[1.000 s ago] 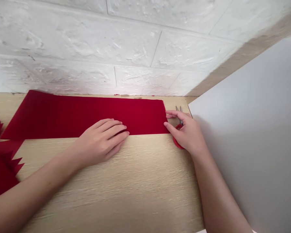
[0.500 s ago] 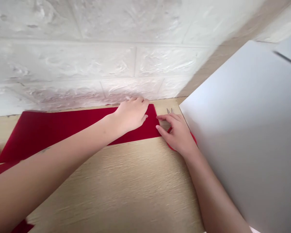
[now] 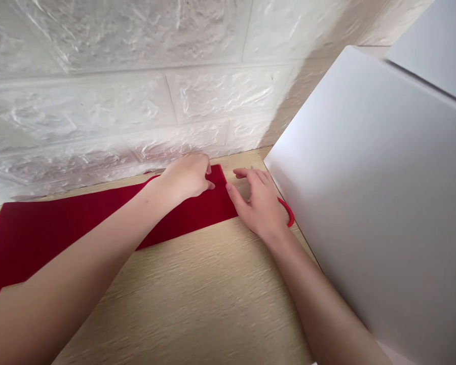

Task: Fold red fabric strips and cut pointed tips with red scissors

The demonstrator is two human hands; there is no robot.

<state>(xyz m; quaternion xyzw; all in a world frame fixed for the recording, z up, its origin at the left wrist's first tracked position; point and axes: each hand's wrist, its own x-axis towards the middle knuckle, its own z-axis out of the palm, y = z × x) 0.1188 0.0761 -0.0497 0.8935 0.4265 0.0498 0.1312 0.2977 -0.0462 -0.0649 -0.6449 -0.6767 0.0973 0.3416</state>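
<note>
A long piece of red cloth (image 3: pixel 188 219) lies flat along the foot of the wall. My left hand (image 3: pixel 188 175) is over its far edge near the right end, fingers bent down and the thumb apart from them; nothing shows in its grasp. At the cloth's right edge is my right hand (image 3: pixel 258 203), open, thumb and forefinger spread with a gap between them. The thumb tip is at the cloth's edge. Under and beside the right hand lie scissors, with one red handle loop (image 3: pixel 290 213) showing and the rest mostly hidden.
A white textured brick-pattern wall (image 3: pixel 110 106) rises behind the cloth. To the right stands a large white panel (image 3: pixel 365 177), close to my right forearm. The surface below is a pale wood-grain tabletop (image 3: pixel 190 299).
The view has shifted, so cloth and hands sit further left. My left hand has slid a little left along the cloth from its right end. My right hand has drawn slightly away from the cloth's edge.
</note>
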